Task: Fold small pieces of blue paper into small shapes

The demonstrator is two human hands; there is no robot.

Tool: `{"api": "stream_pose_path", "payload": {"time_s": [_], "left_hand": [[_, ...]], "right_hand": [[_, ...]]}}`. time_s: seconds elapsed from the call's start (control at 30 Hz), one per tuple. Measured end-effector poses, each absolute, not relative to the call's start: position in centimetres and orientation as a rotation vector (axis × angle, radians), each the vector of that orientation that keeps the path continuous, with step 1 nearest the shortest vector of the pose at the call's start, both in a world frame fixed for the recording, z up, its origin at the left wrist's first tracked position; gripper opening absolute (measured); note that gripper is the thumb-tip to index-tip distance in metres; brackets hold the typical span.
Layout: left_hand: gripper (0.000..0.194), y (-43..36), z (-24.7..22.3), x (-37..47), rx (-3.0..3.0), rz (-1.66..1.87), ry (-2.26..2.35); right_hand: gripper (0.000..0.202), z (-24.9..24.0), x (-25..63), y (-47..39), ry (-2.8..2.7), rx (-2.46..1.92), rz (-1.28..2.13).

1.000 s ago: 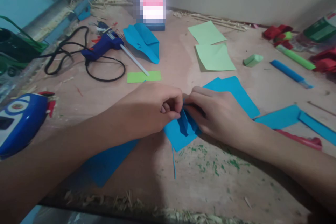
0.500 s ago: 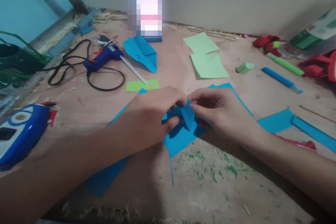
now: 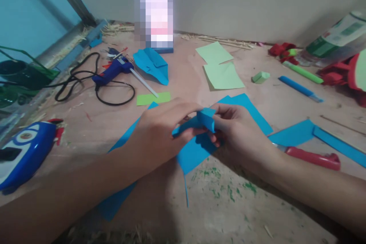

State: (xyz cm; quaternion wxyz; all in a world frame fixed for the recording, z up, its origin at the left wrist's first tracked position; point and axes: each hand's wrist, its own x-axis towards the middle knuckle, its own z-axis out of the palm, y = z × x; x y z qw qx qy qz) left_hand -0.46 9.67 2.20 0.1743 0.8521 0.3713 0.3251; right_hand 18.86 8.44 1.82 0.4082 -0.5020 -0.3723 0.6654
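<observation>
A small folded piece of blue paper point(image 3: 206, 117) is held between my two hands, a little above the table. My left hand point(image 3: 168, 122) grips its left part with thumb and fingers. Against its right end my right hand point(image 3: 231, 122) presses its thumb and fingertips. Under my hands lie larger blue paper sheets point(image 3: 196, 152), partly hidden by my hands and forearms. A thin blue strip point(image 3: 186, 190) lies below the sheets.
A blue glue gun point(image 3: 113, 71) with a black cable, crumpled blue paper point(image 3: 153, 65) and light green squares point(image 3: 224, 76) lie beyond. A red-handled tool point(image 3: 313, 158) and blue marker point(image 3: 300, 88) lie right, a blue-white device point(image 3: 25, 152) left.
The small blue paper has been turned and raised between my fingers, and its folded top now shows. The view has shifted slightly, and more of the red-handled tool is visible.
</observation>
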Motion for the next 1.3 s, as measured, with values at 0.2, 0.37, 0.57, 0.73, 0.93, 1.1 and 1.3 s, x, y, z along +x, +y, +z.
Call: {"api": "stream_pose_path", "payload": {"time_s": [0.2, 0.37, 0.57, 0.73, 0.93, 1.1, 1.3], "left_hand": [[0.018, 9.5, 2.9, -0.5, 2.276, 0.867, 1.1], [0.007, 9.8, 3.3, -0.2, 2.068, 0.928, 1.152], [0.01, 10.1, 3.2, -0.7, 1.618, 0.891, 1.057], [0.013, 10.6, 3.2, -1.3, 1.419, 0.732, 0.861], [0.029, 11.1, 3.3, -1.3, 1.662, 0.542, 0.891], [0.016, 10.8, 2.8, -0.4, 1.443, 0.775, 1.076], [0.022, 9.8, 3.1, 0.6, 1.455, 0.946, 1.18]], "right_hand": [[0.031, 2.8, 19.0, 8.2, -1.087, -1.337, 1.595], [0.034, 3.5, 19.7, 8.5, -1.141, -1.253, 1.651], [0.024, 3.8, 20.8, 9.2, -1.162, -1.195, 1.45], [0.02, 3.9, 21.0, 9.5, -1.301, -1.145, 1.421], [0.021, 3.6, 20.7, 9.1, -1.329, -1.145, 1.472], [0.022, 3.2, 20.5, 8.8, -1.263, -1.243, 1.398], [0.022, 2.7, 19.9, 8.5, -1.187, -1.249, 1.413]]}}
